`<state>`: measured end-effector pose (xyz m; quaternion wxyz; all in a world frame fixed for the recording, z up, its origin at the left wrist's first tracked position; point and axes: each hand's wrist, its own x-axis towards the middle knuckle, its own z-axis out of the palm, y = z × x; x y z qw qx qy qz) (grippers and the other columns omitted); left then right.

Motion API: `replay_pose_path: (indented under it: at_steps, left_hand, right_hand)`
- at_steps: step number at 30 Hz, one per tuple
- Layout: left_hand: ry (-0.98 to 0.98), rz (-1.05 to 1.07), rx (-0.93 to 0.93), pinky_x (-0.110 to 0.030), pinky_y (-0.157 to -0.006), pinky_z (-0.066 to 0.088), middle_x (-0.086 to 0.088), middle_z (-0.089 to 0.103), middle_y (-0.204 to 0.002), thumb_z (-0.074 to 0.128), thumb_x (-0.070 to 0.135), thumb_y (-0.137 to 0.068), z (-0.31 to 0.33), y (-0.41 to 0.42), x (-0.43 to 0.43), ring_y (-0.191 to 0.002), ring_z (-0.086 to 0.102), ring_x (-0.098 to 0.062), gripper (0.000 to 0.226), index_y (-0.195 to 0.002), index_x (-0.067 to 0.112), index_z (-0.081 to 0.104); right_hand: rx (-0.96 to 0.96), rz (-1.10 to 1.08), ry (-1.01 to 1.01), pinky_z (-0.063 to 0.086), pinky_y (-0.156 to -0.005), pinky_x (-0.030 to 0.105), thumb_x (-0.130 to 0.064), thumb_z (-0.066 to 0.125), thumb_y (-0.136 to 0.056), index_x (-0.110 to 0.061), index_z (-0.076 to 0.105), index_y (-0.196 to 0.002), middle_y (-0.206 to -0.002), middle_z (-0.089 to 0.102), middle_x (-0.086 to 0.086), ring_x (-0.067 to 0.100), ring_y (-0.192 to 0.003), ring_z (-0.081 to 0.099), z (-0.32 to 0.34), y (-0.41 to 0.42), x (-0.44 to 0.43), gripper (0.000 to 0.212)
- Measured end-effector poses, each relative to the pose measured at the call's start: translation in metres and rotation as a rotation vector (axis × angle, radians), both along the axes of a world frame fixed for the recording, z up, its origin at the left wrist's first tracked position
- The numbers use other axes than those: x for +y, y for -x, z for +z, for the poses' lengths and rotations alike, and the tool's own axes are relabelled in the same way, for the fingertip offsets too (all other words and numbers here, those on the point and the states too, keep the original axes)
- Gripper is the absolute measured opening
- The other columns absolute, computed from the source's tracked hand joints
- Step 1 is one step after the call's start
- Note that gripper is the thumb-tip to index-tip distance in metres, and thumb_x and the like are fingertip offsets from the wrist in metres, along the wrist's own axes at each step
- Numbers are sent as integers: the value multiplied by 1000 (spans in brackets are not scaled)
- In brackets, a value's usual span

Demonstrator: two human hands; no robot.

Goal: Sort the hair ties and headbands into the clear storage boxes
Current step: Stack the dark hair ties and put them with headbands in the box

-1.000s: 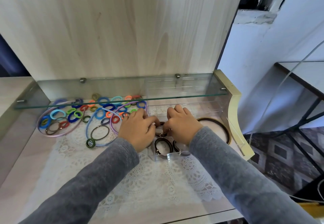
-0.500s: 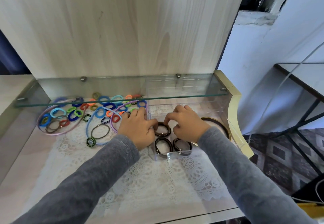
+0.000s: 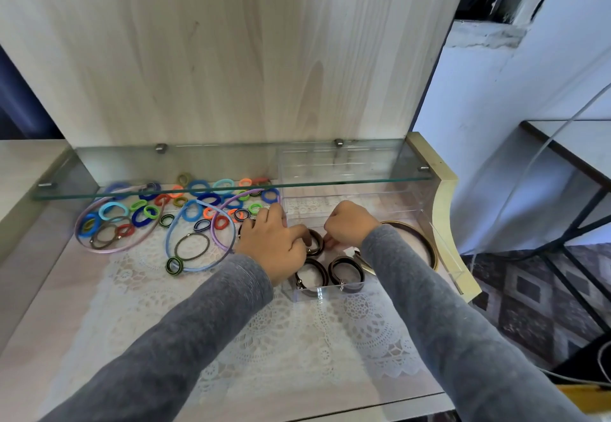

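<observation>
Since the brown hair tie [image 3: 319, 243] sits inside the clear storage box [image 3: 317, 292] directly between the hands, the left hand [image 3: 274, 243] pinches its left rim and the right hand [image 3: 350, 223] pinches its right rim, just behind two other brown ties [image 3: 331, 269] already stowed there.

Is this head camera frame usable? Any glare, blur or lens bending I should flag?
Head view: soft, even light with no hard shadows. The left hand, right hand and brown hair tie are sharp. Sheen on the glass shelf dulls the coloured hair ties behind it. The clear storage box barely shows. Straight lines lean at the frame's edges.
</observation>
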<state>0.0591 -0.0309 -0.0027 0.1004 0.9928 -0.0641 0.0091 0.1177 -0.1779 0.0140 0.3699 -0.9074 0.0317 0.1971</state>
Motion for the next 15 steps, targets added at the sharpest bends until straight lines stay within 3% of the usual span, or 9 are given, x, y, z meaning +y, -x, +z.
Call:
replay_pose_path:
  at_steps: [7,11,15]
  left_hand:
    - [63,28,82,-41,-97,30,-1,30,-104,37,33,-90,-3,-2,-4,-108,34,-23,31,-112,40,57]
    - [52,18,91,-38,-94,29,0,27,-102,22,36,-74,-1,2,-4,-109,33,-24,53,-114,40,57]
    - [-27,21,-3,-38,-91,30,-1,29,-103,20,37,-73,-3,4,1,-107,35,-24,53,-112,36,56]
  right_hand:
    - [87,-25,-94,59,-64,33,-8,42,-85,-1,56,-100,-96,66,18,26,-77,70,2,3,6,21]
    - [88,-10,-83,58,-61,30,-10,44,-84,-1,57,-101,-98,65,17,26,-78,69,4,6,8,23]
    - [59,20,-26,59,-61,30,-6,43,-84,-2,64,-97,-90,69,15,24,-75,70,6,8,8,25]
